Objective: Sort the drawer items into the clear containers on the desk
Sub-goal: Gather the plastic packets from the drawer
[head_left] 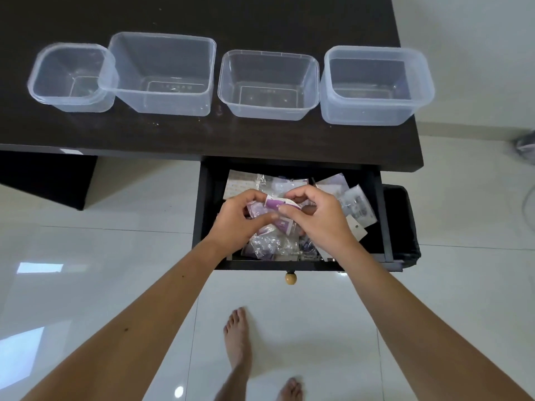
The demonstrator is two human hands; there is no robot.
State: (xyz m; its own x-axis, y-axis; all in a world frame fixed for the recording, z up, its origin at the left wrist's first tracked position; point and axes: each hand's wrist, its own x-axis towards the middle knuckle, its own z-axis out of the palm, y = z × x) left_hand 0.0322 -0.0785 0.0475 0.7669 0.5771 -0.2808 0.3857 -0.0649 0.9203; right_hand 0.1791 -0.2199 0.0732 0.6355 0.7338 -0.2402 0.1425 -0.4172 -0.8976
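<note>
The black drawer point(204, 215) is pulled out under the dark desk point(173, 134) and holds several small clear bags, purple-and-white packets and tags. Both hands are inside it. My left hand point(237, 218) and my right hand point(318, 218) pinch purple-and-white packets point(275, 204) between their fingertips, just above the pile. A clear bag of small parts point(269, 244) lies below the hands. On the desk stand several clear containers in a row, all empty: a small one point(37, 82) at the left, a large one point(162, 39), a medium one point(267, 55) and a thick-rimmed one point(376, 52) at the right.
A round wooden knob point(290, 278) sticks out of the drawer front. A black bin point(405, 227) stands right of the drawer. The floor is glossy white tile; my bare feet point(237, 342) are below the drawer. The desk's right edge runs close to the rightmost container.
</note>
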